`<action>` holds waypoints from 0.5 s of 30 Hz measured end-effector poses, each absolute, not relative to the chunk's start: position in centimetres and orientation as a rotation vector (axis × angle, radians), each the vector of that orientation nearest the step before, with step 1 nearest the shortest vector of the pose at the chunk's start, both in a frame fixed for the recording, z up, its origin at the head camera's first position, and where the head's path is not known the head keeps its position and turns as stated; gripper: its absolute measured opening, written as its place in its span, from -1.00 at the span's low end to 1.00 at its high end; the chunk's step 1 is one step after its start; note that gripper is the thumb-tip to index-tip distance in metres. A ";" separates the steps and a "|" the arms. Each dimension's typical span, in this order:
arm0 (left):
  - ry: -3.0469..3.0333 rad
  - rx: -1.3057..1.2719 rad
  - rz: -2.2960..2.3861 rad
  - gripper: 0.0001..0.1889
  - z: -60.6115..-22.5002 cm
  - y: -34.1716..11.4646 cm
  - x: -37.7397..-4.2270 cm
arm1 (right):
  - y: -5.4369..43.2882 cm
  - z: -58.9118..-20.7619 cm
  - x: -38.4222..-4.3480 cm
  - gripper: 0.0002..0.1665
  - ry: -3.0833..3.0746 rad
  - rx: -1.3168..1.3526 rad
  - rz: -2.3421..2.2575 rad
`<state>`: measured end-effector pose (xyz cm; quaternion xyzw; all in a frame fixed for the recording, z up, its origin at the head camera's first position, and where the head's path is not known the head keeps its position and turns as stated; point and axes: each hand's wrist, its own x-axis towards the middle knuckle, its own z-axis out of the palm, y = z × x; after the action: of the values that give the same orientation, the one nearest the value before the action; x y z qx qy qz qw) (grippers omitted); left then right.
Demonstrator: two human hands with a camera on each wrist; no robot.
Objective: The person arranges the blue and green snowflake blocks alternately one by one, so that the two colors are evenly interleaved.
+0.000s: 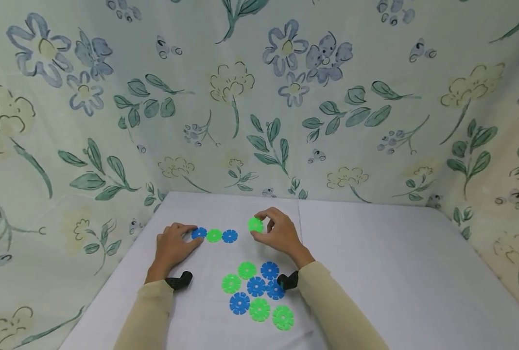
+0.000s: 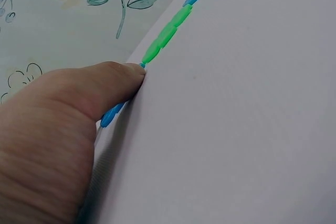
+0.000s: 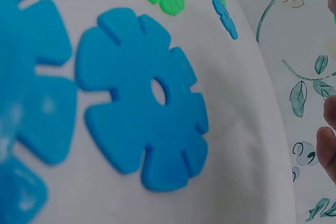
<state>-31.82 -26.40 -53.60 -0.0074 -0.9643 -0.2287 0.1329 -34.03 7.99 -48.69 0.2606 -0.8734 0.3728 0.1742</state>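
head: my left hand (image 1: 175, 247) pinches a blue disc (image 1: 199, 233) near the table's (image 1: 373, 272) left edge, my right hand (image 1: 279, 231) a green disc (image 1: 255, 225) toward the far edge | left wrist: my thumb (image 2: 118, 77) touches that blue disc | right wrist: another blue disc (image 3: 131, 116) lies on the table

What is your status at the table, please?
Left hand pinching leftmost blue disc of three-disc row. Right hand holding separate green disc. Nothing between it and the row.
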 end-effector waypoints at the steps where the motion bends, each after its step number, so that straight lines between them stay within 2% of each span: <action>1: -2.801 -0.018 -0.662 -0.45 -53.6 -26.4 -31.8 | 7.8 -48.8 -34.1 -0.53 -2.494 0.724 1.058; 15: -2.810 -0.027 -0.669 -0.44 -53.5 -26.5 -31.8 | 5.4 -50.6 -34.1 -0.52 -2.730 0.463 1.086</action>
<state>-31.79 -26.47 -53.51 -0.0093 -0.9650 -0.2296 0.1263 -34.13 5.41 -50.58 0.1552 -0.9146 0.3640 0.0835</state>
